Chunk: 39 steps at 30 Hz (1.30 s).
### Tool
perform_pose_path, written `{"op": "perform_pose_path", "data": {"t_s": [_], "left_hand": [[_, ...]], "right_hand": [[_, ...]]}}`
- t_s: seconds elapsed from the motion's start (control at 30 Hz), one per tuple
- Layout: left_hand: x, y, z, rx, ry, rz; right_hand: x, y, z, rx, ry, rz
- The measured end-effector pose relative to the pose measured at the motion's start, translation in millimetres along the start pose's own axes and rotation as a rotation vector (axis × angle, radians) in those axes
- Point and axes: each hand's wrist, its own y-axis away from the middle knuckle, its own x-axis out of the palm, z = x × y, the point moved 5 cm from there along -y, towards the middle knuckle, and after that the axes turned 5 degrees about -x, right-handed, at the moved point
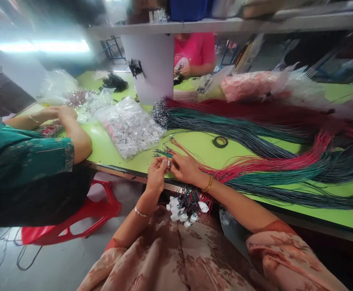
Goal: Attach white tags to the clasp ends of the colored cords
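Note:
My left hand [157,173] pinches a small white connector [168,163] at the front edge of the green table. My right hand [185,167] is right beside it, fingers pressed together at the connector; whatever is between them is too small to make out. Just beyond my hands lie the metal-tipped ends of orange-red wires [184,146] and green wires [165,152]. Below my right wrist, wires with white connectors [179,211] hang over the edge by my lap.
A clear bag of white connectors [134,131] lies left of long bundles of red wires [273,165], green and black ones. Black tape [219,141] rests behind them. A person in green [28,157] sits at left; another in pink [199,50] sits opposite. A red stool [104,210] stands below.

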Motion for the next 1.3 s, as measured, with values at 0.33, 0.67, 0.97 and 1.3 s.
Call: {"op": "perform_pose_path", "data": {"t_s": [0.33,0.67,0.97,1.3], "left_hand": [[-2.8,-5,-9,-0.092,0.004,0.059],[-6.1,-5,-11,-0.112,0.016,0.085],[0.9,-6,-13,-0.106,0.014,0.116],[10.4,-9,-12,-0.163,0.15,0.136]], "right_hand": [[-11,-62,-92,0.448,0.031,-0.012],[-6,-62,-118,0.392,0.025,-0.036],[-20,-49,-72,0.356,-0.497,-0.157],[-19,-14,-24,0.192,-0.397,-0.063]]}}
